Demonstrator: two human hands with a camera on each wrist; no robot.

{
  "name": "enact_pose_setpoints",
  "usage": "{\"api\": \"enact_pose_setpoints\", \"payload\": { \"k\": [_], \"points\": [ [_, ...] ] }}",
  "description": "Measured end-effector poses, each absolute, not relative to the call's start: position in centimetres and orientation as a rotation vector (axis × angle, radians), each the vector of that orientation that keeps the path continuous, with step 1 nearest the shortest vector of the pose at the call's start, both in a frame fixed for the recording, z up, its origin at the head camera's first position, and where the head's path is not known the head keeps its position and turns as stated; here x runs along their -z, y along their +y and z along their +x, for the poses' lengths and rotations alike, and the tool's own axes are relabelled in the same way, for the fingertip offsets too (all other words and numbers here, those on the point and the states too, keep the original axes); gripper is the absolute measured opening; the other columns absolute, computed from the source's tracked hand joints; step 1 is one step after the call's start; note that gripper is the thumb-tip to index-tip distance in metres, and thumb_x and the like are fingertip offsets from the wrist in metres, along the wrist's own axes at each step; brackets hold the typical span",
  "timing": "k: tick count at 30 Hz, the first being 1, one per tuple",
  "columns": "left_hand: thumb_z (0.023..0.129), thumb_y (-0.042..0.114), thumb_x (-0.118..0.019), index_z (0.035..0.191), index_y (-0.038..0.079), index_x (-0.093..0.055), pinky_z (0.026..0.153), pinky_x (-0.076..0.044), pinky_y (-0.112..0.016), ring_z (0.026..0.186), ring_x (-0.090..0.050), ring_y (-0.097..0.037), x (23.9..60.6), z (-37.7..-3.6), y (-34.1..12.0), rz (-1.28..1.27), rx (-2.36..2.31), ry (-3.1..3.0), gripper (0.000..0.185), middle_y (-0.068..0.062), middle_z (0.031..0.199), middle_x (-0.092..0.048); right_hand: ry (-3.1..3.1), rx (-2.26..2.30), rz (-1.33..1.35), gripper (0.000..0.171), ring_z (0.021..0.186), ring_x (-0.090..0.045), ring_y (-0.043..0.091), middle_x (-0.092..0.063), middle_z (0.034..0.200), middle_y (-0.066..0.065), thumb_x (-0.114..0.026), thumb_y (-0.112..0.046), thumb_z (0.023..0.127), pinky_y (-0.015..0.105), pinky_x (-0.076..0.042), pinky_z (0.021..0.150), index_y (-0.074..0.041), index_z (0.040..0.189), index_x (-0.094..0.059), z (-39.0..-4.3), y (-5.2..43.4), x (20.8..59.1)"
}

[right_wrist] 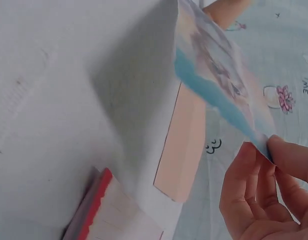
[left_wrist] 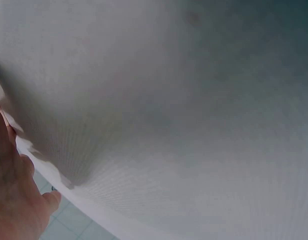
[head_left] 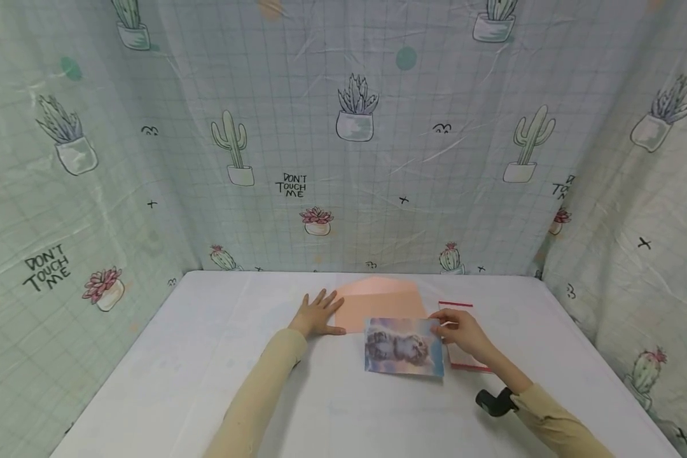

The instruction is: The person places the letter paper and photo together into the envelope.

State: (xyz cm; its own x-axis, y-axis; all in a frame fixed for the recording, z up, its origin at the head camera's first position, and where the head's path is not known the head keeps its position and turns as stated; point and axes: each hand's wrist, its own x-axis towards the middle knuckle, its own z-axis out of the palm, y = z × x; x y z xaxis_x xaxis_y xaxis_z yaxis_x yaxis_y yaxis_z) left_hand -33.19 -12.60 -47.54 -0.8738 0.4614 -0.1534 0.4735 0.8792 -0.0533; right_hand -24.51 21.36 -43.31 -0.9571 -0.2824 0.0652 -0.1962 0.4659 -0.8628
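My left hand rests with spread fingers at the left end of a peach envelope, fingertips over its edge. The envelope lies flat on the white table, its pointed flap unfolded away from me. My right hand pinches one corner of a picture card between thumb and fingers. Fluffy cats on a pastel sky are printed on the card, turned sideways. In the right wrist view the card is raised and tilted above the table, casting a shadow. Its lower part overlaps the envelope's near edge in the head view.
A white pad with red edges lies under and beside my right hand. A black wrist device sits at the right sleeve. Cactus-printed curtains close off the table's back and sides.
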Motion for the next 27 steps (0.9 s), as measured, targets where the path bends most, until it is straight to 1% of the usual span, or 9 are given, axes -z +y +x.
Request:
{"api": "enact_pose_setpoints", "payload": {
  "k": [5,11,16,20,23,27],
  "points": [
    [0.076,0.070,-0.041,0.144,0.023,-0.017,0.106,-0.016,-0.060,0.139,-0.010,-0.029,47.5,-33.2,-12.6,0.722,0.137,2.915,0.085,-0.002,0.151,-0.012,2.584,1.522,-0.411,0.029,0.074,-0.060,0.013,-0.059,0.090,0.017,-0.061,-0.016,0.084,0.036,-0.055,0.064,0.003,0.105,-0.057,-25.9,21.5,43.4],
    [0.076,0.071,-0.041,0.144,0.024,-0.017,0.106,-0.016,-0.060,0.139,-0.010,-0.029,47.7,-33.4,-12.6,0.710,0.132,2.917,0.085,-0.002,0.151,-0.012,2.551,1.489,-0.450,0.025,0.071,-0.058,0.016,-0.059,0.086,0.016,-0.058,-0.015,0.086,0.042,-0.054,0.064,0.001,0.106,-0.055,-27.4,21.8,43.3],
    [0.077,0.070,-0.041,0.144,0.024,-0.016,0.106,-0.015,-0.060,0.140,-0.009,-0.028,47.7,-33.4,-12.5,0.703,0.123,2.908,0.085,-0.001,0.152,-0.012,2.510,1.489,-0.415,0.025,0.074,-0.055,0.017,-0.057,0.084,0.016,-0.055,-0.010,0.087,0.040,-0.055,0.064,0.003,0.109,-0.055,-28.2,22.0,43.0],
    [0.077,0.068,-0.043,0.144,0.023,-0.017,0.106,-0.014,-0.060,0.140,-0.008,-0.028,47.7,-33.3,-12.4,0.699,0.120,2.903,0.084,-0.002,0.152,-0.012,2.494,1.476,-0.336,0.028,0.074,-0.052,0.016,-0.054,0.087,0.012,-0.054,-0.008,0.087,0.035,-0.054,0.064,0.000,0.113,-0.055,-28.9,22.2,43.0],
    [0.078,0.068,-0.043,0.144,0.022,-0.017,0.106,-0.015,-0.061,0.139,-0.009,-0.029,47.6,-33.2,-12.4,0.705,0.129,2.904,0.084,-0.003,0.151,-0.013,2.487,1.465,-0.273,0.030,0.077,-0.052,0.016,-0.054,0.092,0.012,-0.053,-0.007,0.086,0.035,-0.053,0.065,-0.002,0.116,-0.055,-29.4,22.5,43.1],
    [0.078,0.068,-0.042,0.143,0.022,-0.018,0.105,-0.017,-0.061,0.139,-0.011,-0.030,47.5,-33.0,-12.6,0.710,0.136,2.912,0.084,-0.004,0.151,-0.014,2.469,1.450,-0.209,0.037,0.079,-0.051,0.018,-0.055,0.096,0.013,-0.051,-0.002,0.083,0.037,-0.053,0.067,-0.004,0.120,-0.053,-30.1,22.7,43.1]
  ]
}}
